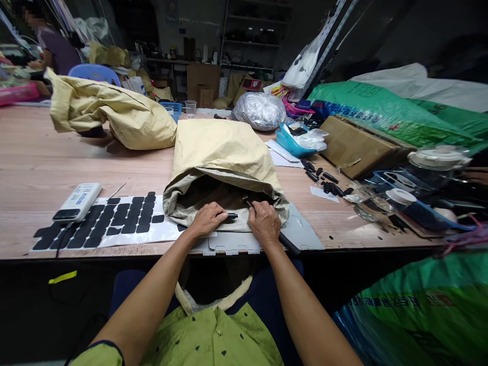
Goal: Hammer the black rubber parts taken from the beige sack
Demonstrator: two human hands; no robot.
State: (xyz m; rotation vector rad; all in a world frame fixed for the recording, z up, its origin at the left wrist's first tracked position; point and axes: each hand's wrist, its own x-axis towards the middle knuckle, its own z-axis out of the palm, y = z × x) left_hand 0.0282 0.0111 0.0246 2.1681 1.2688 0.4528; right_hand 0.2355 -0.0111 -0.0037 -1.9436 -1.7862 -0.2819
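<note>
A yellowish paper-like sack [224, 142] lies on the table with its mouth towards me, its grey woven lining folded outward. At the left of that opening my left hand [208, 219] is closed on a small black plastic piece [232, 216], which points to the right. My right hand [264, 221] is closed around a black-handled tool [290, 244]. The handle sticks out below the palm, and a thin tip shows above the fingers. Both hands rest at the sack's lower lip. The dark inside of the sack is hard to make out.
Left of the sack are a sheet of black stickers [133, 216] and a white device [78, 202]. A second sack [125, 112] lies behind. To the right are loose black pieces [330, 178], a cardboard box [362, 145] and a lidded jar [438, 162]. A person [57, 46] sits far left.
</note>
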